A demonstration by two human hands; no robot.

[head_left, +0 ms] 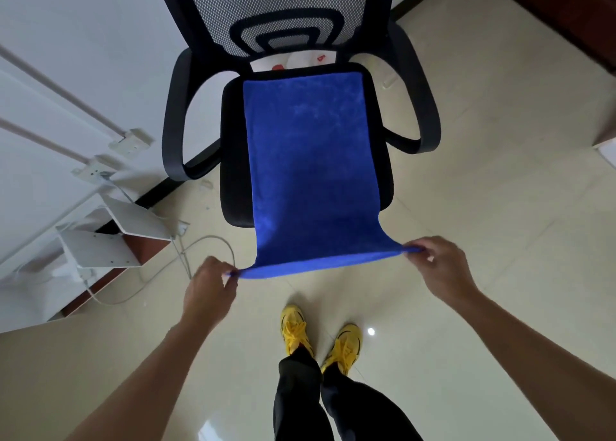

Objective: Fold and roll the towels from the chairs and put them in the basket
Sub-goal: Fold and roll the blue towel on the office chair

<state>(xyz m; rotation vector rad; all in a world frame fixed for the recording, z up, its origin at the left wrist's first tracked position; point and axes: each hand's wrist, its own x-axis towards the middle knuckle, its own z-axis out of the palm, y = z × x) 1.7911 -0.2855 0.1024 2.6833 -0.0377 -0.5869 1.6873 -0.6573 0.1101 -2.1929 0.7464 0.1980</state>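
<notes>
I see the blue towel [310,173] lying flat along the seat of the black office chair [233,173]. Its far edge sits at the rear of the seat. Its near edge extends past the seat front and hangs in the air above the tiled floor [483,207].

My left hand [208,294] pinches the near left corner and my right hand [440,267] pinches the near right corner. The edge is stretched taut between them.

The armrests [173,113] flank the towel on both sides without touching it. The mesh backrest [266,3] stands upright behind.

Beyond the towel's far edge, a white item with red marks [300,61] shows at the base of the backrest. It is possibly another cloth, but I cannot tell.

To the left of the chair are white metal brackets [100,244], a white cable [213,238] on the floor and wall sockets [131,140]. Yellow shoes [293,330] stand on the floor below the near edge.
</notes>
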